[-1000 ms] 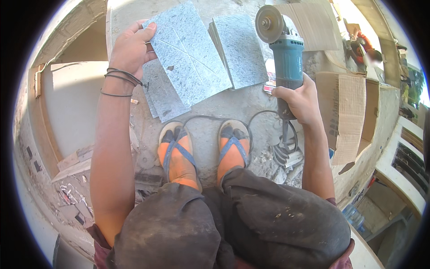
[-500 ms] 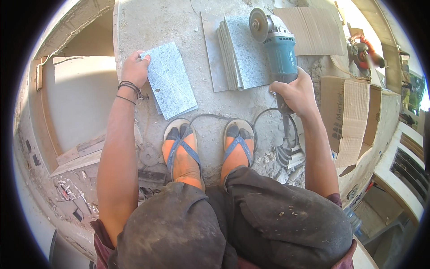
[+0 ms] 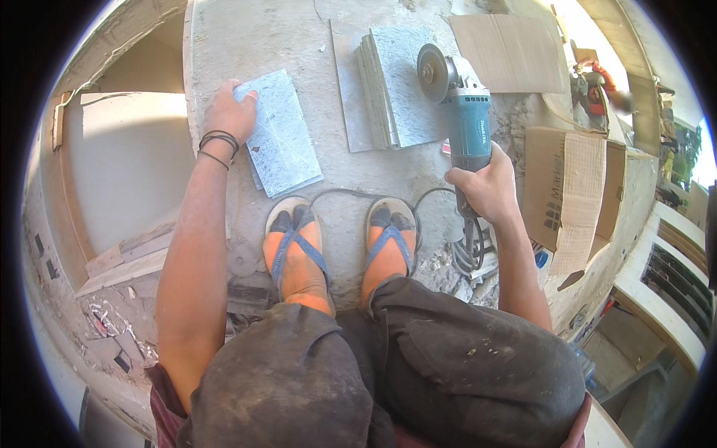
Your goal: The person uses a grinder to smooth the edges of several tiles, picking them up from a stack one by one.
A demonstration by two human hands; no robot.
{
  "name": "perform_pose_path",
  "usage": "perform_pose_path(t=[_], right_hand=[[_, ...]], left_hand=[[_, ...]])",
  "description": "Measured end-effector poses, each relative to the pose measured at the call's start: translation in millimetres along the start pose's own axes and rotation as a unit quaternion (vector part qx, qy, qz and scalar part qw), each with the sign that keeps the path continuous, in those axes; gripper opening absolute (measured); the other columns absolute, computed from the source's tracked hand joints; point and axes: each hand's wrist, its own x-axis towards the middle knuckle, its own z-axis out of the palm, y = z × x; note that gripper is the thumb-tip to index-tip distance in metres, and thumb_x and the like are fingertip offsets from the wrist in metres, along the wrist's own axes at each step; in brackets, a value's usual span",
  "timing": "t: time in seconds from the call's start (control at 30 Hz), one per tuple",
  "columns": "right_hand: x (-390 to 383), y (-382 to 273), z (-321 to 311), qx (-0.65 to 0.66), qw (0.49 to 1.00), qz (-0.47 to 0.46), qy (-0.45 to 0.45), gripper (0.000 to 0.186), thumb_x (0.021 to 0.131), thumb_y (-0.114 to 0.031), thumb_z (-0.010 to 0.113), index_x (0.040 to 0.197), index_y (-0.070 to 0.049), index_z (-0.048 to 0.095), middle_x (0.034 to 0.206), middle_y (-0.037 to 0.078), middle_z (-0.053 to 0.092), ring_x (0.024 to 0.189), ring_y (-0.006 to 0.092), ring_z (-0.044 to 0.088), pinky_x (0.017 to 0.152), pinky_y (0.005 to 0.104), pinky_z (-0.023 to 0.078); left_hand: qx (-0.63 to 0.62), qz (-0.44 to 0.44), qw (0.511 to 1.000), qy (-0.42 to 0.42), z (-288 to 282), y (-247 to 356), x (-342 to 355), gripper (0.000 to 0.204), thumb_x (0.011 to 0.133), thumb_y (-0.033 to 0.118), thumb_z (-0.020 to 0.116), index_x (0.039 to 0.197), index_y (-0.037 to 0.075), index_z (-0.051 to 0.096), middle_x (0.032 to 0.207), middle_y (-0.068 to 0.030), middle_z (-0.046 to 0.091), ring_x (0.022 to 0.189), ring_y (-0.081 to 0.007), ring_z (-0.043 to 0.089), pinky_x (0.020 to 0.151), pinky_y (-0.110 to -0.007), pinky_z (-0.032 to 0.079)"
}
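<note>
A speckled grey stone tile (image 3: 282, 134) lies on the concrete floor with another piece showing under its lower edge. Faint pale lines cross its face. My left hand (image 3: 228, 118) grips its upper left corner, thumb on top and the other fingers partly hidden at the edge. In my right hand (image 3: 487, 183) is a teal angle grinder (image 3: 470, 123), held upright by its handle. Its cutting disc (image 3: 433, 72) faces left, above the right side of a stack of similar tiles (image 3: 409, 89). Blur does not show whether the disc spins.
The grinder's dark cord (image 3: 351, 192) runs along the floor past my sandalled feet (image 3: 299, 246). A flat cardboard sheet (image 3: 508, 54) lies at the far right, an open cardboard box (image 3: 567, 198) nearer. Wood strips (image 3: 127, 261) and rubble lie at left.
The grinder has come down slightly toward me in my right hand. My left hand has shifted a little further over the tile's corner. The whole view has moved slightly.
</note>
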Motion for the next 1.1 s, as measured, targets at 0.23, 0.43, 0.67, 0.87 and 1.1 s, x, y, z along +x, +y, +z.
perform_pose_path(t=[0.23,0.43,0.67,0.87,1.1], right_hand=[[-34,16,-2,-0.008,1.000,0.022,-0.007,0.049,0.069,-0.020,0.078,0.108,0.006,0.063,0.092,0.019,0.073,0.087,0.0292,0.072,0.085,0.0418,0.057],[-42,22,-6,-0.009,1.000,0.027,-0.011,0.050,0.068,-0.019,0.078,0.108,0.006,0.063,0.093,0.020,0.072,0.086,0.0303,0.072,0.084,0.0421,0.057],[-3,18,-3,0.017,1.000,-0.009,-0.018,0.045,0.068,-0.019,0.077,0.104,0.005,0.064,0.090,0.017,0.072,0.082,0.0272,0.071,0.082,0.0409,0.057],[43,-19,-9,-0.005,0.999,-0.032,-0.036,0.042,0.069,-0.020,0.079,0.100,0.004,0.065,0.086,0.015,0.071,0.081,0.0248,0.070,0.079,0.0385,0.056],[49,-29,-28,0.039,0.995,-0.072,-0.055,0.043,0.068,-0.020,0.081,0.102,0.003,0.066,0.085,0.011,0.071,0.076,0.0211,0.068,0.077,0.0361,0.056]], left_hand=[[0.046,0.010,0.999,0.004,-5,4,-2,0.070,0.090,0.054,0.076,0.140,0.005,0.064,0.132,-0.0256,0.071,0.126,-0.0389,0.067,0.109,-0.046,0.051],[0.061,0.033,0.998,0.005,-1,-1,-2,0.078,0.089,0.056,0.076,0.141,0.001,0.062,0.135,-0.0272,0.069,0.128,-0.0401,0.066,0.110,-0.046,0.050],[0.067,0.025,0.997,0.000,0,6,-5,0.085,0.088,0.057,0.077,0.145,-0.004,0.059,0.138,-0.0303,0.066,0.132,-0.0421,0.063,0.113,-0.046,0.049],[0.062,0.012,0.998,-0.004,-1,13,-15,0.091,0.087,0.055,0.079,0.148,-0.009,0.054,0.138,-0.0345,0.064,0.135,-0.0434,0.061,0.116,-0.047,0.047],[0.059,0.006,0.998,-0.019,-9,21,-27,0.094,0.088,0.054,0.078,0.154,-0.005,0.047,0.142,-0.0357,0.059,0.136,-0.0461,0.058,0.115,-0.048,0.047]])
